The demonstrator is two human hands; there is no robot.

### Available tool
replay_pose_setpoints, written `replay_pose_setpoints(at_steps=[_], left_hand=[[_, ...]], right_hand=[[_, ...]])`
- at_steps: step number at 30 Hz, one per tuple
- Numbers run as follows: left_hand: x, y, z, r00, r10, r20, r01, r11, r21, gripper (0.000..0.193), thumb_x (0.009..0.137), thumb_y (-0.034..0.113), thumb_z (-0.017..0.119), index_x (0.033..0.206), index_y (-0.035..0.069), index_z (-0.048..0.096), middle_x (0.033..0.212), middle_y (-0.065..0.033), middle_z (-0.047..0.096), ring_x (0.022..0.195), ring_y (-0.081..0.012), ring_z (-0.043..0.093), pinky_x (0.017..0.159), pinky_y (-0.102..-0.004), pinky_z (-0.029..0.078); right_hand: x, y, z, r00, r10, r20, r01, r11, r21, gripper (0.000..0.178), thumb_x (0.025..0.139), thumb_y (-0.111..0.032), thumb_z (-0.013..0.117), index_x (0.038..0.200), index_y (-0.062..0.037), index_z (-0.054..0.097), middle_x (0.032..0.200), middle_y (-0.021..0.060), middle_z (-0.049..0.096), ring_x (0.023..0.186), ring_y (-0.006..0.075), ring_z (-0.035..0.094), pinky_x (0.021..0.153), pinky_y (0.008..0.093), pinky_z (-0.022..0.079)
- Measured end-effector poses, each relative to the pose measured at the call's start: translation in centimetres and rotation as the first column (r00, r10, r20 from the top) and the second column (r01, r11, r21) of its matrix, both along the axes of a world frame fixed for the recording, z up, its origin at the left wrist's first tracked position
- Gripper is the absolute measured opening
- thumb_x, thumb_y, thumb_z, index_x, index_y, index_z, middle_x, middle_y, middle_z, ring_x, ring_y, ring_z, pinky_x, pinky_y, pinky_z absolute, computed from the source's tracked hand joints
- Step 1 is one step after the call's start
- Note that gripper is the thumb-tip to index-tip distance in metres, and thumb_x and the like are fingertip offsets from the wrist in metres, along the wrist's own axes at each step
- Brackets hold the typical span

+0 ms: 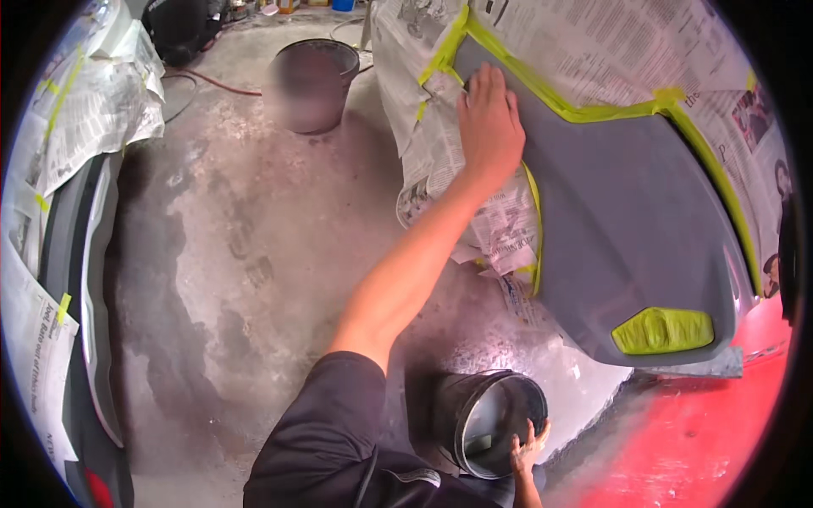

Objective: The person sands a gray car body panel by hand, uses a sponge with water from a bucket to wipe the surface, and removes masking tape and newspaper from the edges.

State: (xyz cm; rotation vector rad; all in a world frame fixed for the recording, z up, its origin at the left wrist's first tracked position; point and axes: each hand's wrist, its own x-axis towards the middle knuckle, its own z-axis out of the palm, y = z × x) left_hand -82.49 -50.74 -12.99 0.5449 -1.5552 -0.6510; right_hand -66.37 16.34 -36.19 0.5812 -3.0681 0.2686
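My left arm reaches up across the middle of the picture. The left hand (493, 127) lies flat, fingers outstretched and close together, on the upper left end of a smooth grey car bumper (618, 195). Whether something thin lies under it is hidden. At the lower right, my right hand (528, 449) is at the right rim of a black bucket (461, 419), its fingers spread. A small greyish-green pad (479, 443) shows inside that bucket. Yellow-green masking tape (584, 113) edges the grey surface, and a taped-over patch (663, 331) sits near its lower end.
Masking newspaper (610, 51) covers the parts around the bumper. Another dark bucket (312, 89) stands farther off on the stained concrete floor (237, 229), near a red hose (222, 84). Along the left lies another partly papered car part (97, 296). Red flooring (694, 440) is at the lower right.
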Motion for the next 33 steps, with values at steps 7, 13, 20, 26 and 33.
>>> replay_pose_setpoints(at_steps=[7,13,20,26,33], left_hand=[[0.1,-3.3,0.9,0.993,-0.119,-0.027,0.121,0.986,0.114,0.041,0.106,0.017,0.047,0.138,-0.008,0.055,0.151,-0.0254,0.052,0.137,-0.0384,0.052,0.11,-0.0527,0.036],[1.5,-6.6,2.2,0.985,-0.162,0.056,0.154,0.979,0.13,0.038,0.104,0.017,0.049,0.132,-0.006,0.059,0.147,-0.02,0.057,0.132,-0.0348,0.056,0.101,-0.051,0.04],[0.3,-6.7,2.2,0.998,-0.068,-0.004,0.068,0.995,0.072,0.041,0.104,0.019,0.048,0.138,-0.004,0.058,0.143,-0.016,0.06,0.133,-0.0333,0.055,0.106,-0.0526,0.036],[0.6,-5.5,1.6,0.99,-0.141,-0.018,0.142,0.989,0.049,0.044,0.104,0.018,0.048,0.141,-0.005,0.054,0.152,-0.0177,0.053,0.14,-0.0334,0.05,0.111,-0.0521,0.035],[0.3,-1.5,0.7,0.987,-0.149,-0.054,0.152,0.986,0.064,0.045,0.104,0.017,0.049,0.142,-0.007,0.052,0.153,-0.0262,0.05,0.139,-0.0387,0.049,0.109,-0.0567,0.037]], right_hand=[[0.0,0.6,-0.8,1.0,0.016,-0.004,-0.017,1.0,-0.027,0.064,0.08,-0.025,0.074,0.141,-0.0133,0.061,0.165,0.0314,0.021,0.152,0.0502,0.026,0.122,0.0578,0.026],[0.1,0.4,-1.1,1.0,0.03,0.005,-0.03,1.0,0.005,0.064,0.081,-0.028,0.073,0.142,-0.0136,0.06,0.166,0.031,0.02,0.151,0.0501,0.025,0.122,0.0586,0.026],[0.2,-0.2,-0.7,0.999,0.05,-0.008,-0.05,0.999,0.013,0.063,0.08,-0.025,0.073,0.141,-0.0132,0.061,0.166,0.0299,0.021,0.151,0.05,0.025,0.123,0.0585,0.025],[-0.2,-0.4,-0.2,1.0,0.016,0.008,-0.016,0.999,0.032,0.063,0.078,-0.021,0.074,0.14,-0.0125,0.061,0.166,0.0299,0.02,0.152,0.0504,0.024,0.123,0.0584,0.024],[0.0,-0.4,-0.2,1.0,-0.01,0.019,0.009,0.998,0.063,0.065,0.077,-0.022,0.075,0.139,-0.0127,0.061,0.166,0.0296,0.02,0.152,0.051,0.024,0.123,0.0585,0.026]])
